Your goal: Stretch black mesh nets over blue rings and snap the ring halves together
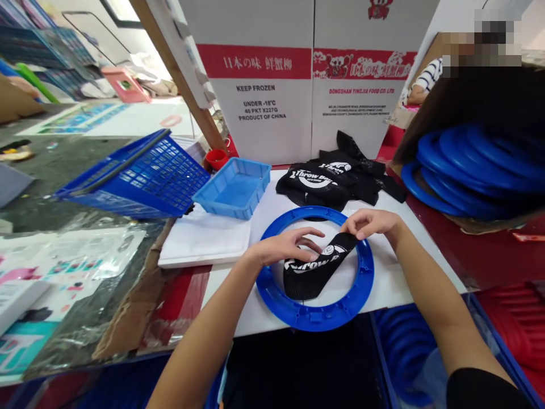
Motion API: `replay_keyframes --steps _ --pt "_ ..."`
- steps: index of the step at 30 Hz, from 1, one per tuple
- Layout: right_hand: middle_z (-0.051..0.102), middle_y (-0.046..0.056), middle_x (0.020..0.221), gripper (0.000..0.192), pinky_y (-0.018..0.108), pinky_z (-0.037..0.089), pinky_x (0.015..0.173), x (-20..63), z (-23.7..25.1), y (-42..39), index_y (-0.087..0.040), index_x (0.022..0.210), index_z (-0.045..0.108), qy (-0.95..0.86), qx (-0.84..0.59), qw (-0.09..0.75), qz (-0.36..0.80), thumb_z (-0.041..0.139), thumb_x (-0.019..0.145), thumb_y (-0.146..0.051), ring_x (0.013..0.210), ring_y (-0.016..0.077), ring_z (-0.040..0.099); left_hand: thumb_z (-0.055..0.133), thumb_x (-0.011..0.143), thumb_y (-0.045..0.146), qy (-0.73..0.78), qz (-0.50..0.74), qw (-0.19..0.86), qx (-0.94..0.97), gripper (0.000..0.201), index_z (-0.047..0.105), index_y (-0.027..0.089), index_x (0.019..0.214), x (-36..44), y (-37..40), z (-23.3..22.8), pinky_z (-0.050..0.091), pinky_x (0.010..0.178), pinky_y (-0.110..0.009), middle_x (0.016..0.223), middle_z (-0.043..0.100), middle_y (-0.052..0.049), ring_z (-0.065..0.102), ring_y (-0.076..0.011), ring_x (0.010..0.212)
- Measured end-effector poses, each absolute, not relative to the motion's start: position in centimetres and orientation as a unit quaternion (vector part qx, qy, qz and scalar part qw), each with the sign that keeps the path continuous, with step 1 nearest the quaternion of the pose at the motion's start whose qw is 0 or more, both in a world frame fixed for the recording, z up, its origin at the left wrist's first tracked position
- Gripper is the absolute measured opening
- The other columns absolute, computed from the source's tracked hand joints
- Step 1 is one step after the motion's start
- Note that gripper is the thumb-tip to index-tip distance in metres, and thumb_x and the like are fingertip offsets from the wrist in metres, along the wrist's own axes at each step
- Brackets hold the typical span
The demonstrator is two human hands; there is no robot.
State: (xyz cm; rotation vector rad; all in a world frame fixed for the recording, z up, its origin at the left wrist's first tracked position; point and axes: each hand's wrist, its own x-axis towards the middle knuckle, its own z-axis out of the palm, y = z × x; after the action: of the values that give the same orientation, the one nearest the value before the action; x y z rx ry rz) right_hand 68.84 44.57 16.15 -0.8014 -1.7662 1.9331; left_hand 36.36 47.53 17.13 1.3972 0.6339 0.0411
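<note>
A blue plastic ring (315,326) lies on the white work surface in front of me, with small tabs and notches along its face. Over its opening is a piece of black fabric (317,278) with white lettering that partly reads "Throw", bent and tilted up to the right. My right hand (371,222) pinches its upper right corner at the ring's far right rim. With fingers apart, my left hand (296,247) rests its fingertips on the fabric's upper left part. Beyond the ring lies a loose pile of similar black printed fabric pieces (327,190).
A light blue tray (234,211) and a blue basket (145,176) stand to the left. Stacked blue rings (468,165) fill a carton at right. Tall white cartons (259,130) close off the back. Below the edge are more blue rings (404,346). Another person's striped sleeve (428,76) shows at right.
</note>
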Motion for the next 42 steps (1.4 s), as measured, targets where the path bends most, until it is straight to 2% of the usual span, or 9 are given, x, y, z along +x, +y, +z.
replay_keyframes --steps 6,9,14,17,21,27,33,37,42 --pt "0.08 0.016 0.114 0.03 0.029 0.06 0.082 68.3 16.5 44.0 -0.013 0.079 0.064 -0.617 -0.172 0.23 0.733 0.09 0.087 -0.027 0.091 0.0181 0.075 0.076 0.085 0.072 0.278 -0.076 0.638 0.714 0.06 0.079 0.022 0.119 36.9 46.7 17.4 0.051 0.095 -0.03 0.123 0.079 -0.007 0.067 -0.0291 0.121" --pt "0.078 0.019 0.122 0.029 0.033 0.062 0.083 67.6 16.5 43.8 -0.013 0.075 0.063 -0.616 -0.114 0.249 0.739 0.088 0.086 -0.023 0.1 0.0232 0.076 0.086 0.079 0.064 0.279 -0.043 0.65 0.706 0.05 0.082 0.024 0.108 36.9 46.5 16.8 0.055 0.093 -0.03 0.118 0.082 -0.007 0.072 -0.0293 0.117" --pt "0.077 0.019 0.132 0.025 0.041 0.063 0.09 65.9 16.8 43.4 -0.016 0.075 0.068 -0.611 -0.088 0.272 0.738 0.089 0.083 -0.026 0.113 0.0295 0.076 0.089 0.083 0.048 0.206 -0.046 0.753 0.623 0.05 0.077 0.024 0.125 36.9 46.3 16.2 0.061 0.089 -0.036 0.118 0.082 -0.011 0.077 -0.03 0.11" --pt "0.077 0.018 0.131 0.026 0.046 0.061 0.097 65.5 17.2 43.4 -0.017 0.075 0.071 -0.627 -0.105 0.271 0.722 0.091 0.082 -0.032 0.113 0.0304 0.076 0.094 0.078 0.041 0.188 -0.014 0.788 0.587 0.049 0.079 0.019 0.119 37.0 46.4 16.4 0.062 0.086 -0.037 0.108 0.083 -0.012 0.079 -0.0279 0.098" --pt "0.08 0.016 0.122 0.033 0.044 0.058 0.1 65.3 18.1 43.6 -0.017 0.086 0.077 -0.666 -0.258 0.306 0.629 0.085 0.088 -0.049 0.109 0.0271 0.074 0.097 0.073 0.042 0.22 0.128 0.806 0.534 0.047 0.08 0.015 0.107 35.8 47.0 16.7 0.061 0.076 -0.031 0.09 0.081 -0.008 0.077 -0.0223 0.08" --pt "0.077 0.007 0.1 0.025 0.035 0.054 0.084 63.6 16.9 44.7 -0.018 0.098 0.072 -0.651 -0.548 0.37 0.374 0.074 0.09 -0.042 0.091 0.0212 0.067 0.091 0.074 0.043 0.271 0.386 0.755 0.456 0.033 0.076 0.021 0.094 33.8 48.0 16.8 0.06 0.069 -0.026 0.077 0.075 0.001 0.072 -0.0165 0.069" --pt "0.069 0.013 0.114 0.02 0.041 0.05 0.094 62.8 15.3 44.7 -0.017 0.11 0.07 -0.768 -0.601 0.185 0.123 0.066 0.095 -0.03 0.107 0.0298 0.063 0.091 0.069 0.043 0.245 0.392 0.76 0.456 0.033 0.073 0.02 0.084 34.5 47.3 16.7 0.06 0.066 -0.027 0.073 0.074 0.0 0.074 -0.0199 0.07" --pt "0.067 0.016 0.118 0.021 0.039 0.049 0.087 63.4 15.6 44.2 -0.016 0.117 0.07 -0.79 -0.601 0.074 0.092 0.059 0.101 -0.023 0.107 0.0304 0.063 0.088 0.062 0.045 0.258 0.328 0.78 0.467 0.041 0.076 0.018 0.09 34.6 47.2 16.3 0.064 0.087 -0.044 0.088 0.079 -0.009 0.078 -0.0397 0.107" --pt "0.068 0.017 0.123 0.021 0.037 0.049 0.084 62.8 15.0 45.4 -0.015 0.118 0.073 -0.814 -0.573 0.042 0.08 0.058 0.103 -0.018 0.107 0.0296 0.064 0.086 0.06 0.049 0.25 0.276 0.793 0.482 0.036 0.075 0.019 0.078 34.2 46.9 16.4 0.065 0.082 -0.051 0.079 0.078 -0.01 0.078 -0.0457 0.105"
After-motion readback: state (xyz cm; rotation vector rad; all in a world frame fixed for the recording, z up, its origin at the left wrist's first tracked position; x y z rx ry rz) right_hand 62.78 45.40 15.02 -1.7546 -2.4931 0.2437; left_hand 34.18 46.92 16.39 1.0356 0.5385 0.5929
